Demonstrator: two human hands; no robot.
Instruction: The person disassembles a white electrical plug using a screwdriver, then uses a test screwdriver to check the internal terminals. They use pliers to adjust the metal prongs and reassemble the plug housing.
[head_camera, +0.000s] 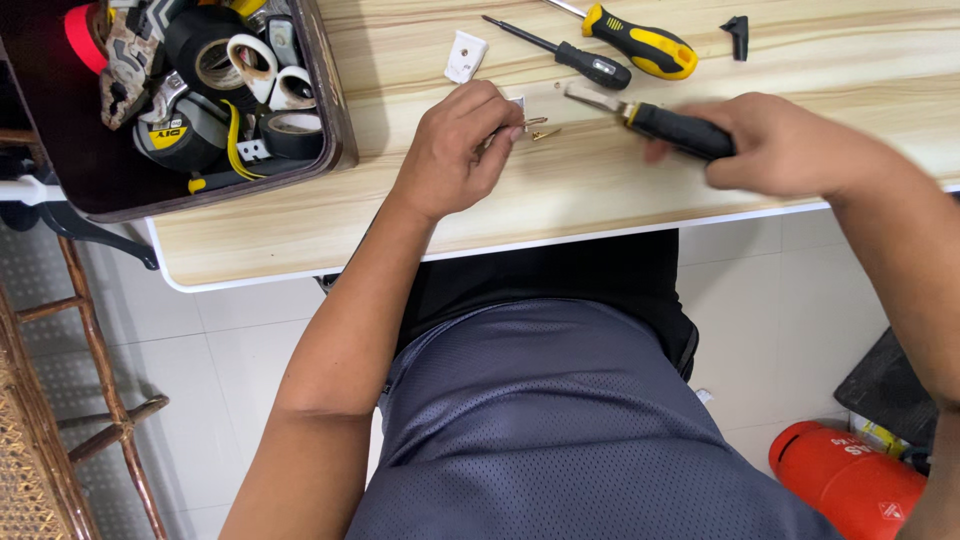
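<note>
At the far left of the wooden table (300, 215) sits a dark brown box (335, 110). It is full of tape rolls (215, 60), black ones and white ones, with other small tools mixed in. Right of the box, farther back, a small white plastic piece (465, 55) lies flat on the wood.

Near the middle, the left hand (455, 150) rests on the table with its fingers curled in. Its fingertips pinch a small white part (516, 103) that is mostly hidden, so its shape is hard to tell. Two little brass bits (542, 128) lie just beside those fingertips.

Farther back sit two screwdrivers. One has a black handle (590, 63). The other, to its right, has a yellow and black handle (645, 45). A small black piece (738, 35) lies well to the right of them.

On the right, the right hand (775, 145) is closed tight around the black handle of a tool (660, 123). The tool's metal tip points left toward the brass bits. The hand looks blurry.

Down on the floor at the near right is a red cylinder (845, 480).
</note>
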